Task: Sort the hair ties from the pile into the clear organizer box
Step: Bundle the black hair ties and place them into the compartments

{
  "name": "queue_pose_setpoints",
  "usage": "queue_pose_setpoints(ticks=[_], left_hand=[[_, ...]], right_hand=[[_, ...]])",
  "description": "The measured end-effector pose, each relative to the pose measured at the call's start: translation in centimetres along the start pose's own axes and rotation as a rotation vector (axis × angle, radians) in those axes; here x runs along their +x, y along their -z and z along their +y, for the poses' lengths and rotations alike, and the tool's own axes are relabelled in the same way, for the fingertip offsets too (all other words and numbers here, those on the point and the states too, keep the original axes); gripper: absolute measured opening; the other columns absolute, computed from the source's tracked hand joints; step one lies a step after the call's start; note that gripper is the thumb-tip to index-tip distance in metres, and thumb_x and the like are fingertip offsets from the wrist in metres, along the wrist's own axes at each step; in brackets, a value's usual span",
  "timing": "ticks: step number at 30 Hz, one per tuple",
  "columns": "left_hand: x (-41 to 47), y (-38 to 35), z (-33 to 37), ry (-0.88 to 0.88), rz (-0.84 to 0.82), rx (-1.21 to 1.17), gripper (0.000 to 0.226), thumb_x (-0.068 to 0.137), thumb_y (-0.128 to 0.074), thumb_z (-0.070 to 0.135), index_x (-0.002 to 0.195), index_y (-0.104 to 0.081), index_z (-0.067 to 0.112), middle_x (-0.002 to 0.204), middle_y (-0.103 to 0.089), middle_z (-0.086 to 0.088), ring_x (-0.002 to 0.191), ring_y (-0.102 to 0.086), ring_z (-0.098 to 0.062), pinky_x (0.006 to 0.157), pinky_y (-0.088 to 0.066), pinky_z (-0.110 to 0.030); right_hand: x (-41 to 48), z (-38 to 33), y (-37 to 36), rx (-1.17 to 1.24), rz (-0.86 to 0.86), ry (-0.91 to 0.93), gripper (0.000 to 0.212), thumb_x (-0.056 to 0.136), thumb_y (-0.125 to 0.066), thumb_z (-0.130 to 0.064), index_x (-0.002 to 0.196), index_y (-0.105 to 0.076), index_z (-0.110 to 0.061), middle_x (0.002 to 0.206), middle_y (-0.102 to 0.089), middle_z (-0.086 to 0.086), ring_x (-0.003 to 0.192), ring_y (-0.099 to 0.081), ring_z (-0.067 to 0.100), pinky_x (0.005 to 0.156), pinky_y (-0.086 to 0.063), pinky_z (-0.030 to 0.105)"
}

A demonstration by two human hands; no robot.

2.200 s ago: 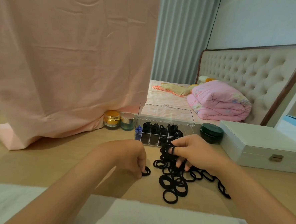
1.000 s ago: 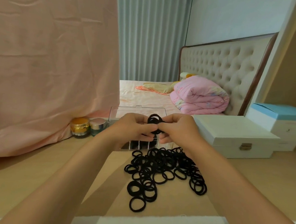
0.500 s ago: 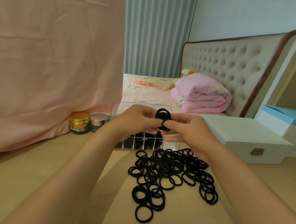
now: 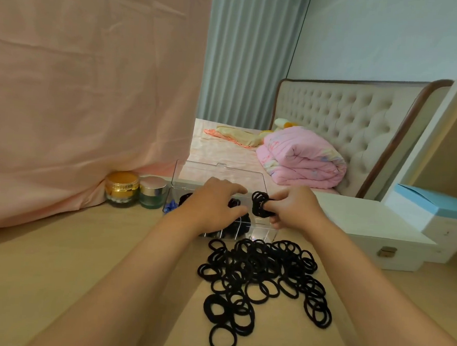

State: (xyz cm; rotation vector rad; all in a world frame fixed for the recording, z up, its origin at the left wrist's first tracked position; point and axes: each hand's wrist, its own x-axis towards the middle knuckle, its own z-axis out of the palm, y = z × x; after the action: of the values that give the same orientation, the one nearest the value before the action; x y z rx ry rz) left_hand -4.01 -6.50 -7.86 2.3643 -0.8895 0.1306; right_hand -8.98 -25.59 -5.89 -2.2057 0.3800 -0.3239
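Hair ties point(image 4: 259, 204) pinched by right hand point(image 4: 296, 213), above organizer box point(image 4: 266, 232).

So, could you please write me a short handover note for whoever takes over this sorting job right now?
Left hand: open, over the box, holding nothing visible.
Right hand: pinches a bunch of ties above the box's right end.
Done: some compartments hold black ties.
To do: drop the bunch in, then sort the pile on the table in front of the box.
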Motion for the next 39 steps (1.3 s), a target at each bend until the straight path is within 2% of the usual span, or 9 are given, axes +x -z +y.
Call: queue_pose_setpoints(ticks=[4,10,13,16,20,24,28,33,39], left_hand=[[-0.2,-1.0,-0.2,-0.031,-0.114,0.187,0.058,0.099,-0.048,0.051,0.154,-0.033,0.036,0.162,-0.030,0.002,0.151,-0.015,-0.020,0.121,-0.018,-0.042],[-0.3,-1.3,-0.6,-0.037,-0.169,0.238,0.053,0.102,-0.043,0.050,0.153,-0.031,0.043,0.162,-0.031,0.003,0.149,-0.022,-0.022,0.121,-0.016,-0.043],[-0.5,-1.4,-0.6,-0.054,-0.159,0.269,0.056,0.102,-0.043,0.049,0.155,-0.027,0.041,0.163,-0.029,0.003,0.150,-0.021,-0.021,0.121,-0.016,-0.043],[-0.5,-1.6,-0.6,-0.055,-0.163,0.283,0.055,0.103,-0.042,0.048,0.155,-0.026,0.041,0.163,-0.028,0.004,0.150,-0.019,-0.022,0.121,-0.015,-0.043],[-0.2,-1.8,-0.7,-0.055,-0.167,0.278,0.053,0.102,-0.043,0.047,0.153,-0.031,0.041,0.163,-0.029,0.003,0.150,-0.020,-0.022,0.122,-0.015,-0.045],[-0.3,-1.7,-0.6,-0.060,-0.152,0.262,0.055,0.101,-0.048,0.045,0.153,-0.032,0.039,0.162,-0.029,0.003,0.150,-0.019,-0.022,0.122,-0.014,-0.045],[-0.4,-1.5,-0.3,-0.095,-0.064,0.232,0.055,0.096,-0.057,0.042,0.148,-0.043,0.038,0.158,-0.035,0.002,0.147,-0.021,-0.021,0.121,-0.021,-0.047],[-0.9,-0.6,1.7,-0.207,0.083,0.171,0.022,0.091,-0.060,0.031,0.113,-0.063,0.034,0.118,-0.054,0.010,0.111,-0.043,-0.012,0.097,-0.041,-0.035],[-1.9,0.0,4.0,-0.178,-0.158,0.246,0.013,0.095,-0.058,0.031,0.102,-0.069,0.033,0.098,-0.067,0.014,0.084,-0.057,-0.003,0.066,-0.039,-0.016]], right_hand=[[1.1,-0.1,-1.2,-0.447,0.024,0.086,0.014,0.086,-0.073,-0.024,0.092,-0.078,-0.012,0.078,-0.074,0.006,0.068,-0.069,0.021,0.072,-0.062,0.038],[2.2,-1.3,-2.6,-0.985,-0.158,0.096,0.027,0.087,-0.065,-0.026,0.113,-0.071,-0.022,0.099,-0.071,0.000,0.089,-0.067,0.021,0.070,-0.055,0.032],[2.7,-2.0,-1.8,-0.893,-0.311,0.088,0.032,0.086,-0.070,-0.023,0.118,-0.074,-0.022,0.112,-0.073,-0.002,0.102,-0.068,0.021,0.091,-0.057,0.037],[2.5,-3.1,0.4,-0.712,-0.359,0.079,0.040,0.082,-0.082,-0.019,0.120,-0.072,-0.022,0.110,-0.064,-0.005,0.108,-0.062,0.018,0.095,-0.050,0.030],[1.9,-2.8,1.0,-0.616,-0.257,0.153,0.021,0.085,-0.074,-0.008,0.092,-0.079,-0.026,0.104,-0.074,-0.006,0.099,-0.067,0.012,0.092,-0.054,0.029],[0.1,-1.7,-0.7,-0.770,-0.271,0.188,0.041,0.089,-0.054,-0.003,0.103,-0.079,-0.031,0.116,-0.073,-0.007,0.104,-0.066,0.014,0.094,-0.055,0.034],[-1.4,-1.3,0.1,-0.658,-0.109,0.283,0.035,0.093,-0.052,-0.013,0.109,-0.076,-0.032,0.128,-0.061,-0.003,0.112,-0.062,0.017,0.097,-0.053,0.037],[-4.5,-0.9,2.3,-0.528,-0.089,0.334,0.030,0.091,-0.055,-0.015,0.101,-0.077,-0.032,0.102,-0.072,-0.015,0.091,-0.066,0.006,0.088,-0.055,0.032],[-6.2,2.2,1.5,-0.564,-0.167,0.318,0.026,0.092,-0.059,-0.022,0.104,-0.077,-0.035,0.107,-0.073,-0.017,0.093,-0.066,0.004,0.087,-0.058,0.034]])
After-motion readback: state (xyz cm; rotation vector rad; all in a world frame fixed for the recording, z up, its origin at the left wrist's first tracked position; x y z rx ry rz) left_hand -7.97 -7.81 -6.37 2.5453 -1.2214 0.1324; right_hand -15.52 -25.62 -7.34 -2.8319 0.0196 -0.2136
